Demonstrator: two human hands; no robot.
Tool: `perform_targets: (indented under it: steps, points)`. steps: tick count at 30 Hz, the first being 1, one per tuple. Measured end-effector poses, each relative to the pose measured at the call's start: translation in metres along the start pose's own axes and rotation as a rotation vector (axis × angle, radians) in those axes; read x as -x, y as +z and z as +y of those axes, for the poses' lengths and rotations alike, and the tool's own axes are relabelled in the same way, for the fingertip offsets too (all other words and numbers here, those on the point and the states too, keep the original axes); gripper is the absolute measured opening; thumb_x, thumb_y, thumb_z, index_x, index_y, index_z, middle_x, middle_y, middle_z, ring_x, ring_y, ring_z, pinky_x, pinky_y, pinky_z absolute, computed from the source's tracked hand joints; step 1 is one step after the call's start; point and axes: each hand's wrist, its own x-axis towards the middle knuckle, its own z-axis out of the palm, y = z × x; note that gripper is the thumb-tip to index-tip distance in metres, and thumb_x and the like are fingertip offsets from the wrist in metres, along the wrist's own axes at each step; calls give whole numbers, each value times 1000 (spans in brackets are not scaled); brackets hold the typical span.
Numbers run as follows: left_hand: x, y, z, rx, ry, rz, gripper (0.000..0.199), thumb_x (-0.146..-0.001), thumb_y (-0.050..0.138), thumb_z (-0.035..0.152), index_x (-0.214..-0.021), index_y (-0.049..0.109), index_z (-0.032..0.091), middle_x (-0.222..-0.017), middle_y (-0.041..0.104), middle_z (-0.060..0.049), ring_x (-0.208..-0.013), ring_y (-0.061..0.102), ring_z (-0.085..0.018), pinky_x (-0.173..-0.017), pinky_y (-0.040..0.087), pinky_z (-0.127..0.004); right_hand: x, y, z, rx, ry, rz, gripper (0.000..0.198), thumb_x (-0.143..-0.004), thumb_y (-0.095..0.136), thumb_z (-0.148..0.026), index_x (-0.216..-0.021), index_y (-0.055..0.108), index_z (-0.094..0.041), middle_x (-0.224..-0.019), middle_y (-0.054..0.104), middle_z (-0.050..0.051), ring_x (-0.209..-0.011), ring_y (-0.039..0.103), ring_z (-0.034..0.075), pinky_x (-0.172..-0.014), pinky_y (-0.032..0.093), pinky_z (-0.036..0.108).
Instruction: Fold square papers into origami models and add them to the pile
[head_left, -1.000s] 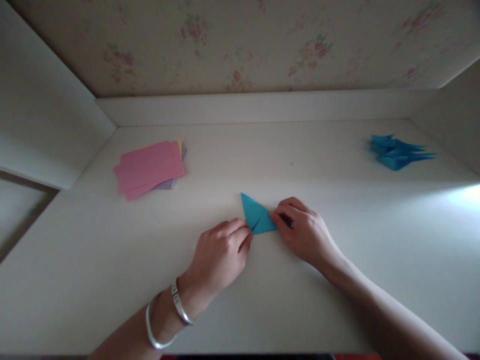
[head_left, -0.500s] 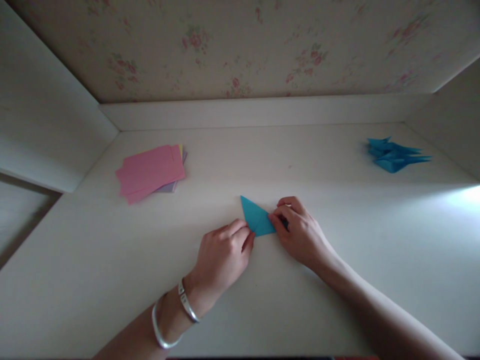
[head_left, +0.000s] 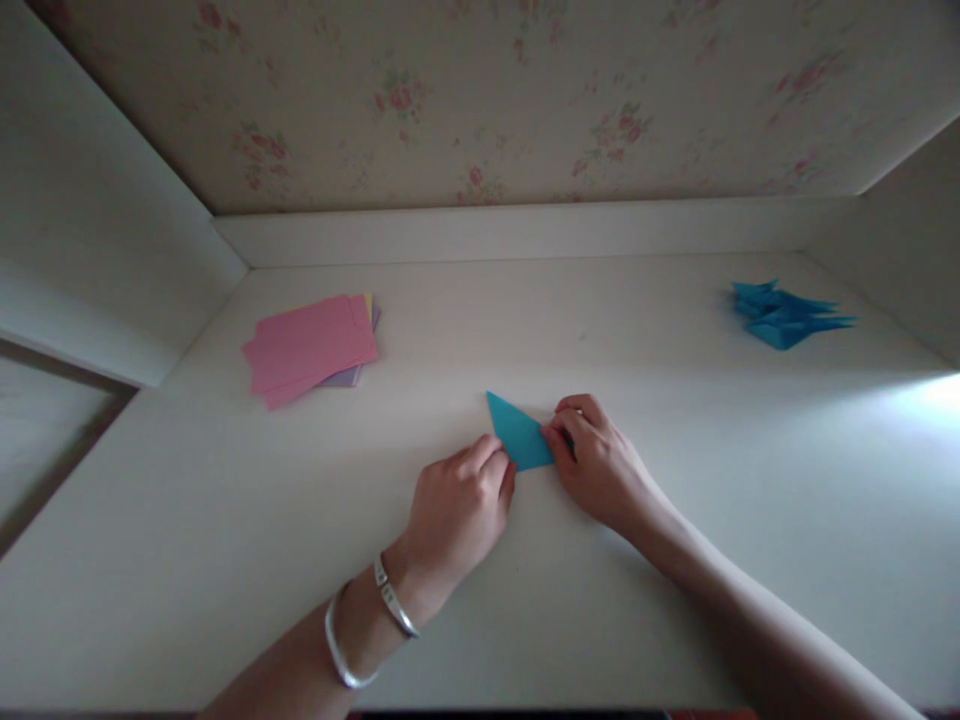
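Head view: I see paper point(head_left: 527, 440) mid-frame, slanting down rightward, pinched between left hand point(head_left: 461, 505) and right hand point(head_left: 604, 465).

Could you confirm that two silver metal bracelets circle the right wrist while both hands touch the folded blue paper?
Not quite: the head view shows the silver metal bracelets on the left wrist; left hand and right hand touch the folded blue paper.

On the white counter point(head_left: 225, 540), a fanned pile of pink sheets point(head_left: 311, 345) with a yellow edge point(head_left: 369, 304) and purple sheets point(head_left: 345, 378) showing beneath lies toward its far left, folded blue paper pieces point(head_left: 784, 325) rest at its far right, and rose-patterned wallpaper point(head_left: 510, 120) rises behind it.
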Motion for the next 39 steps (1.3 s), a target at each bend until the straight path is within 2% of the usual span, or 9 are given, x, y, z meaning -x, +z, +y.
perform_targets:
  steps: [5,8,13,20,25,28,32,39]
  points:
    - [0,-1,1,-6,20,6,14,-97,52,18,-99,65,20,-116,70,-4,-88,69,-19,-70,57,-30,0,-1,-1,-9,19,-8,17,-97,47,-21,-87,61,-16,-105,59,13,-79,63,22,-70,52,34]
    - [1,-3,-1,-12,63,-34,21,-96,53,15,-112,65,24,-120,70,-2,-92,68,-20,-74,59,-32,0,0,0,-10,24,-9,18,-97,47,-22,-87,61,-16,-105,59,13,-79,63,22,-70,52,34]
    - [5,-4,-7,-48,140,-63,29,-93,56,13,-119,65,24,-130,67,-1,-92,68,-22,-77,61,-38,0,0,0,-29,33,-7,18,-97,48,-22,-86,61,-17,-104,60,13,-79,63,21,-70,52,34]
    - [6,-4,-9,-13,172,-11,24,-95,54,23,-112,71,20,-131,68,-2,-91,70,-22,-82,61,-40,0,-2,8,-140,-12,19,20,-96,47,-20,-82,62,-16,-106,60,13,-85,65,22,-76,53,34]
    - [6,-3,-9,-5,169,-1,24,-95,55,23,-112,72,19,-131,68,-3,-92,70,-23,-82,61,-40,-1,-10,14,-209,-49,-26,22,-97,47,-19,-83,63,-17,-107,61,13,-97,65,22,-84,52,34]
    - [7,-3,-9,-5,161,-16,24,-95,54,22,-111,72,20,-132,67,-2,-93,69,-23,-82,61,-41,-1,-14,13,-201,-23,-66,21,-96,49,-21,-81,64,-18,-109,61,12,-97,65,22,-82,52,33]
    - [7,-4,-8,-1,158,-18,25,-96,53,22,-112,72,19,-132,67,-2,-92,69,-23,-81,61,-41,1,-14,9,-156,17,-58,21,-94,49,-20,-80,64,-17,-112,59,14,-88,67,21,-76,53,33]
    - [8,-5,-7,-4,153,-25,23,-96,53,22,-110,72,21,-132,67,-1,-91,69,-22,-79,61,-41,2,-13,7,-167,50,-81,22,-95,51,-26,-81,65,-17,-113,59,15,-96,67,23,-84,53,36]
